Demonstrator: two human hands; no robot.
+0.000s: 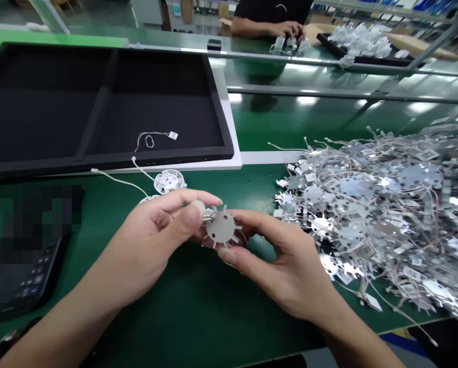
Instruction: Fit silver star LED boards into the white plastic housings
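Above the green table, in the middle of the head view, a silver toothed metal plate is held between both hands. It is round, with small holes and short prongs around its edge. My left hand pinches its left side, thumb on top, where a small connector-like piece shows. Thumb and fingers of my right hand grip the opposite edge. What lies beneath the plate is hidden by my fingers. Just beyond my left hand sits a white round plastic part with a cable; a second one is partly covered.
A black divided tray at the back left holds a small wired piece. To the right is a large heap of silver plates with wires. A keypad device lies at left. Across the rails, a person's hands handle clear parts.
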